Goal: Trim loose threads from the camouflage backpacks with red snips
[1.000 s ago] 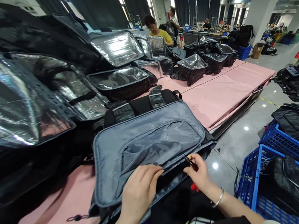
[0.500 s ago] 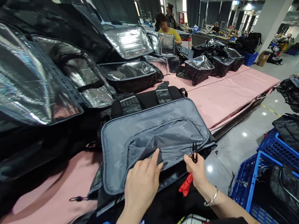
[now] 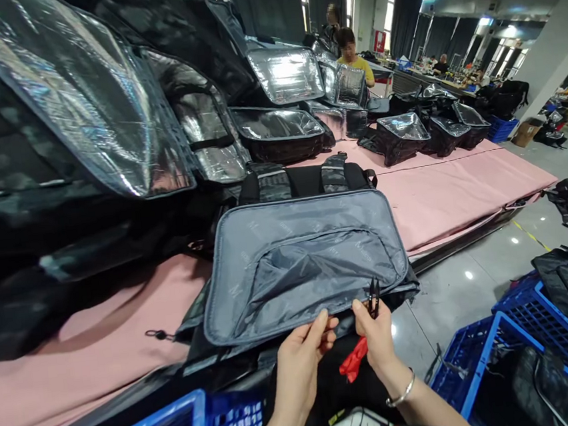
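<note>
An open backpack [image 3: 306,183] lies before me, its grey-lined panel [image 3: 265,225] facing up with a slack fabric pocket in it. My left hand [image 3: 302,355] is closed at the panel's near edge, thumb on top and fingers curled below. My right hand [image 3: 377,334] grips small black thread snips [image 3: 374,296], blades pointing up and away from me. Its thumb reaches the same edge, a little right of my left hand. From under the right hand hangs a red strip of cloth [image 3: 353,360].
Silver-lined bags [image 3: 285,72] are piled at the left and back of the pink-covered table [image 3: 462,189]. Blue crates [image 3: 496,326] holding dark bags stand on the floor at right. Another blue crate [image 3: 198,415] is at lower left. People [image 3: 357,62] work farther back.
My left hand has moved from the pocket fabric to the panel's near edge and closed there. My right hand still holds the snips. The view has shifted left.
</note>
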Demonstrator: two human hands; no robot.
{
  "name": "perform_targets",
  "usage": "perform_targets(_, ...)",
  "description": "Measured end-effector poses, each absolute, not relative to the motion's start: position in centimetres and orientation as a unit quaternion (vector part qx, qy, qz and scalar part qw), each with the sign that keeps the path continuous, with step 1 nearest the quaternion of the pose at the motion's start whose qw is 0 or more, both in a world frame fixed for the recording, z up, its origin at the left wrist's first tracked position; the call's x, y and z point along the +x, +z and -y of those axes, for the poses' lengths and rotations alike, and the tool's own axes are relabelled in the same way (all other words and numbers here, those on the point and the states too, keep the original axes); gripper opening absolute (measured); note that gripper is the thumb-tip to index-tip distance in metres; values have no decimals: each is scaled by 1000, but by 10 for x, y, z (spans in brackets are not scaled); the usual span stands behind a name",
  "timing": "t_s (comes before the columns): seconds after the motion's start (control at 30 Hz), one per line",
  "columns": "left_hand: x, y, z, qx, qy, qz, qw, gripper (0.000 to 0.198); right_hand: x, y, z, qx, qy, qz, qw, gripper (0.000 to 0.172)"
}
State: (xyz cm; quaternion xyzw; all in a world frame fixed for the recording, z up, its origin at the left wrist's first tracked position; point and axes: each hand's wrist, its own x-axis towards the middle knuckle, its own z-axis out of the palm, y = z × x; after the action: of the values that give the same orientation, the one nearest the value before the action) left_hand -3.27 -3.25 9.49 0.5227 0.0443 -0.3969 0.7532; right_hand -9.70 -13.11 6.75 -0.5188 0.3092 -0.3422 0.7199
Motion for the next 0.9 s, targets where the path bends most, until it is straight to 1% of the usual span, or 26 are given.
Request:
perform_targets(0.07,-31,98,35,501,-390,-83,768,50,-105,72,133,-587,-313,-309,680,39)
perform_targets(0.2,-33,101,36,492,-367,-97,784,50,-133,97,140,-787,-242,-235,516,24)
perform_targets(0.27,-35,100,36,493,-360,-99,786,51,-146,111,147,-837,-225,-200,456,19)
perform_targets(0.37,-36,97,37,493,-345,-93,793,49,-153,126,161,-873,-258,-150,385,14)
perform_targets(0.5,-37,94,38,483,-338,-89,803,46,-145,134,180,-907,-309,-78,274,14)
perform_targets(0.7,-37,95,36,476,-339,-80,808,44,-133,140,186,-936,-275,-52,216,8)
perform_targets(0.9,-36,102,36,476,-345,-76,805,46,-128,146,185,-950,-250,-47,184,11)
